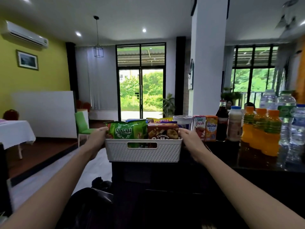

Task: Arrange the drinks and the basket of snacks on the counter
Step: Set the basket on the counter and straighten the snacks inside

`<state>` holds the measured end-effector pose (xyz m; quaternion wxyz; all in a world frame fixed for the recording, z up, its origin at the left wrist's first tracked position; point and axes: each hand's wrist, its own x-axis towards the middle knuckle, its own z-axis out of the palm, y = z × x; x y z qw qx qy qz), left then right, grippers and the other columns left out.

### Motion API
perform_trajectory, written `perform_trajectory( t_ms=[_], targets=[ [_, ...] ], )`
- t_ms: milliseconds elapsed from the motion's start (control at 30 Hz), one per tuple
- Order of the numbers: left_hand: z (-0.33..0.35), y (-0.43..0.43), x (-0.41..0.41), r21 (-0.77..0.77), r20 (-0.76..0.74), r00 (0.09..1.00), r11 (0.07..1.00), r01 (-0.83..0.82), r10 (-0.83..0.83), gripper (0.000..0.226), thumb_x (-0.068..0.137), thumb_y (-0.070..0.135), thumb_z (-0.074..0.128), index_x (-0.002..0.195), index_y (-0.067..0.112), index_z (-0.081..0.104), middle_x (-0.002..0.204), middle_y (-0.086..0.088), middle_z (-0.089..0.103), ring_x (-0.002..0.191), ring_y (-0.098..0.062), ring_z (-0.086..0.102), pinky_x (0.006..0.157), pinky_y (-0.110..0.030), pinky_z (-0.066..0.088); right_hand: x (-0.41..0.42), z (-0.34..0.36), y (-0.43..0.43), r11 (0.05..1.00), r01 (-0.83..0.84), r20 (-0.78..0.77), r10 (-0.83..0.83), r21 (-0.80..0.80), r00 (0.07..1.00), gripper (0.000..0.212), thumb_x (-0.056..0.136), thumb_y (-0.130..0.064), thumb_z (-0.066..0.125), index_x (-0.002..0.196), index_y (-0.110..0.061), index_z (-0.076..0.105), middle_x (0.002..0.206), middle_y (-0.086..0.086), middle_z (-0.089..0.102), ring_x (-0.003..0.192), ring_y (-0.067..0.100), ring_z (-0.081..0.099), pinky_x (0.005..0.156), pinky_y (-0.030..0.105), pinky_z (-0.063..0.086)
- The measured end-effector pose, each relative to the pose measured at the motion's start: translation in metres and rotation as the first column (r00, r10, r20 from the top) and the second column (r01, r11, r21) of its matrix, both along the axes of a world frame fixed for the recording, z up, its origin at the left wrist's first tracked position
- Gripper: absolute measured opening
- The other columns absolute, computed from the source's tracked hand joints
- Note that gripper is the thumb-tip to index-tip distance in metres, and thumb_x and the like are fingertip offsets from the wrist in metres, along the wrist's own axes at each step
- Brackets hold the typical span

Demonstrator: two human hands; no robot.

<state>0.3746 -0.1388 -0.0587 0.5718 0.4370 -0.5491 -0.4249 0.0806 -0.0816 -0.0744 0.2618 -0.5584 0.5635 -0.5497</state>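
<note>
Gripping the white basket (pixel 143 155) by its left rim, the left hand (pixel 98 136) curls over the edge. Between the hands sit a green snack bag (pixel 127 130) and a chocolate box (pixel 162 131). The right hand (pixel 189 138) grips the right rim. Beyond it, on the dark counter (pixel 222 157), stand juice cartons (pixel 205 128), orange bottles (pixel 260 131) and water bottles (pixel 287 116).

Matt woven-texture plastic basket (pixel 143 152), glossy dark counter (pixel 257 156), shiny foil snack bag (pixel 127 130)

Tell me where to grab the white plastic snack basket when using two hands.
Grip the white perforated plastic basket by its top rim at both side walls, left hand from the left, right hand from the right. Snack packets stand above the rim, so coming from above is blocked.
</note>
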Motion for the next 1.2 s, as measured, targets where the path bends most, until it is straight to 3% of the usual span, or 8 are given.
perform_trajectory(
  t_ms=[67, 167, 300, 533, 733, 933, 1033, 1200],
  targets=[
    [-0.015, 0.001, 0.001, -0.060, -0.127, 0.991, 0.997, -0.045, 0.038, 0.033, 0.100, 0.029, 0.036, 0.102, 0.008, 0.061, 0.084, -0.001, 0.069, 0.073, -0.012, 0.062, 0.062, -0.028, 0.044, 0.004, 0.000, 0.011, 0.993, 0.049, -0.168, -0.067, -0.109, 0.983, 0.035, 0.101, -0.030, 0.038, 0.116, -0.018, 0.067, 0.105, -0.006, 0.069, 0.103, 0.013, 0.061, 0.083, 0.019, 0.046],
    [-0.052, 0.012, -0.001, -0.198, -0.079, 0.993, 0.975, -0.101, 0.087, 0.047, 0.095, 0.054, 0.035, 0.123, 0.022, 0.054, 0.123, -0.003, 0.060, 0.112, -0.024, 0.057, 0.091, -0.043, 0.048, 0.010, -0.003, 0.032, 0.947, 0.071, -0.367, -0.190, -0.314, 0.910, 0.038, 0.102, -0.027, 0.038, 0.130, -0.014, 0.059, 0.114, -0.004, 0.064, 0.107, 0.007, 0.055, 0.075, 0.009, 0.039],
    [-0.063, 0.028, -0.013, -0.218, 0.004, 0.998, 0.974, -0.067, 0.070, 0.028, 0.102, 0.040, 0.030, 0.114, 0.025, 0.051, 0.115, 0.000, 0.056, 0.114, -0.021, 0.052, 0.093, -0.034, 0.039, 0.015, -0.012, 0.048, 0.937, 0.027, -0.544, -0.225, -0.347, 0.808, 0.044, 0.100, -0.029, 0.044, 0.139, -0.007, 0.048, 0.125, 0.007, 0.062, 0.109, 0.014, 0.057, 0.080, 0.015, 0.036],
    [-0.056, 0.018, -0.005, -0.163, 0.060, 0.997, 0.985, 0.050, -0.041, 0.032, 0.103, 0.036, 0.024, 0.118, 0.021, 0.048, 0.115, -0.001, 0.057, 0.111, -0.016, 0.052, 0.100, -0.034, 0.039, 0.026, -0.018, 0.051, 0.925, 0.095, -0.463, -0.271, -0.368, 0.844, 0.053, 0.095, -0.025, 0.055, 0.141, -0.003, 0.042, 0.085, 0.001, 0.064, 0.059, 0.005, 0.053, 0.054, 0.006, 0.041],
    [-0.052, 0.016, -0.003, -0.160, 0.113, 0.993, 0.986, 0.048, -0.030, 0.040, 0.104, 0.034, 0.022, 0.129, 0.014, 0.046, 0.117, -0.003, 0.054, 0.111, -0.017, 0.050, 0.095, -0.029, 0.038, 0.025, -0.014, 0.044, 0.934, 0.106, -0.488, -0.272, -0.341, 0.830, 0.053, 0.095, -0.022, 0.056, 0.142, -0.004, 0.040, 0.119, 0.009, 0.065, 0.073, 0.004, 0.056, 0.059, -0.001, 0.040],
    [-0.058, 0.005, -0.007, -0.152, 0.110, 0.994, 0.988, 0.033, -0.017, 0.044, 0.102, 0.042, 0.023, 0.128, 0.018, 0.048, 0.120, -0.004, 0.058, 0.114, -0.021, 0.054, 0.095, -0.034, 0.043, 0.011, -0.014, 0.036, 0.944, 0.104, -0.508, -0.258, -0.312, 0.822, 0.052, 0.094, -0.025, 0.058, 0.141, -0.008, 0.045, 0.112, 0.012, 0.069, 0.070, -0.001, 0.051, 0.057, 0.003, 0.039],
    [-0.055, 0.008, -0.005, -0.144, 0.091, 0.996, 0.989, 0.031, -0.018, 0.049, 0.101, 0.046, 0.024, 0.134, 0.018, 0.046, 0.127, -0.004, 0.056, 0.119, -0.022, 0.052, 0.097, -0.034, 0.042, 0.008, -0.008, 0.037, 0.950, 0.094, -0.521, -0.244, -0.298, 0.818, 0.049, 0.094, -0.024, 0.058, 0.140, -0.009, 0.047, 0.120, 0.010, 0.066, 0.092, 0.008, 0.055, 0.067, 0.007, 0.037],
    [-0.018, 0.015, -0.008, -0.280, 0.158, 0.929, 0.917, -0.284, 0.336, 0.046, 0.101, 0.032, 0.035, 0.142, 0.012, 0.035, 0.142, -0.010, 0.045, 0.127, -0.024, 0.044, 0.097, -0.032, 0.035, 0.013, 0.017, 0.043, 0.932, 0.076, -0.524, -0.265, -0.354, 0.810, 0.043, 0.096, -0.021, 0.054, 0.137, -0.010, 0.050, 0.121, 0.002, 0.063, 0.102, 0.011, 0.056, 0.079, 0.009, 0.040]
  ],
)
